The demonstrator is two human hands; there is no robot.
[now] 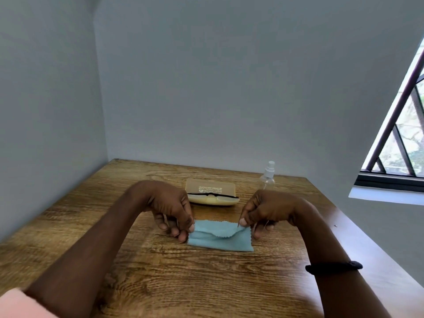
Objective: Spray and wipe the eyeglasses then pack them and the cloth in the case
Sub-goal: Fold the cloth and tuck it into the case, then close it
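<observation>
- Low in the middle of the frame, our left hand [171,211] pinches the left top corner of the blue cloth [221,236] between thumb and fingertips.
- Our right hand [266,211] pinches the right top corner the same way; a black band [333,266] circles that wrist.
- The cloth lies partly folded on the wooden table [160,283].
- Just above the hands, the open tan case [212,195] holds the black eyeglasses [214,195].
- A clear spray bottle [268,176] stands upright right of the case.
</observation>
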